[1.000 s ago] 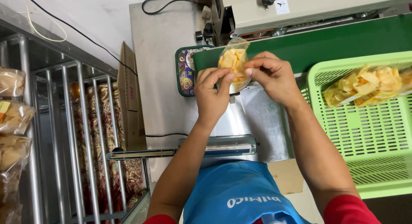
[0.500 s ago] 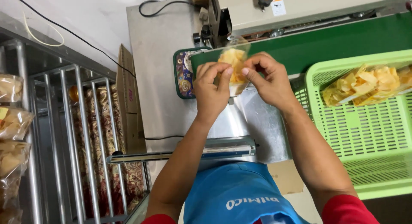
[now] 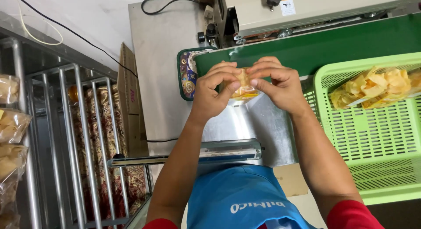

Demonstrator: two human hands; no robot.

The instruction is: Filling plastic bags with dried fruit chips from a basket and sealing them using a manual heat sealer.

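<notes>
A small clear bag of yellow chips (image 3: 244,89) is being pinched between the left hand (image 3: 210,95) and the right hand (image 3: 280,84), the fingertips of both pressed on it from each side. The bag is being held just before the green conveyor belt (image 3: 333,45), equally near to both hands. Compared with a second ago, it is being kept lower, mostly hidden by the fingers; its long axis cannot be told.

Glossy clear plastic bag (image 3: 244,89), matt green belt (image 3: 333,45), perforated plastic basket (image 3: 377,137), brushed-metal table (image 3: 164,58).
</notes>
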